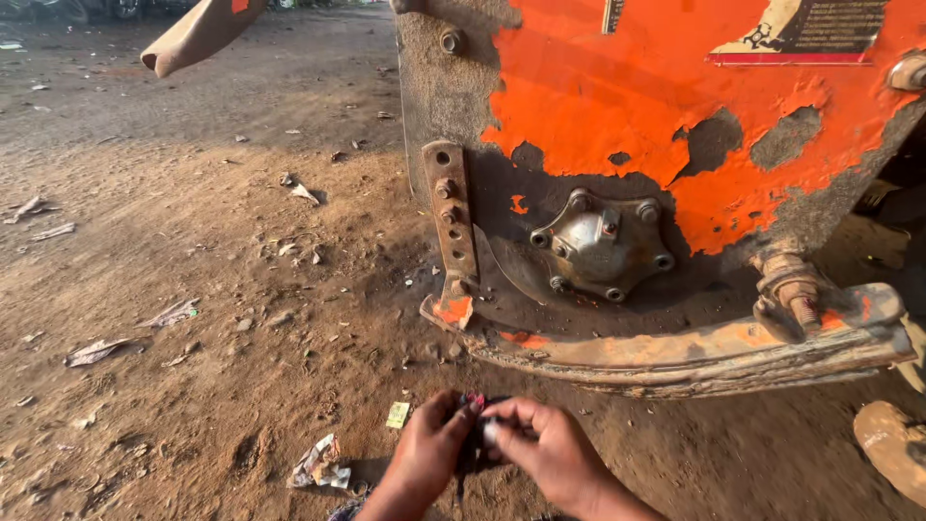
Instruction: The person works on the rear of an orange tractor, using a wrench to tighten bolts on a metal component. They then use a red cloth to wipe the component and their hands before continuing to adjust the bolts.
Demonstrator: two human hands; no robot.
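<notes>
Head view. My left hand point(424, 458) and right hand point(545, 449) meet low in the frame, above the dirt ground point(193, 289). Both sets of fingers are curled closed around a small dark object point(475, 434) with a pink tip; my fingers hide most of it, so I cannot tell what it is. My forearms are cut off by the bottom edge. Above stands an orange panel point(656, 106) with flaking paint, carrying a five-bolt hub cap point(600, 243) and a bolted bracket point(451, 222). A worn skid point(694, 352) runs beneath. Crumpled wrappers point(321, 465) lie just beside my left hand. A sandal point(892, 444) is cut off at right.
</notes>
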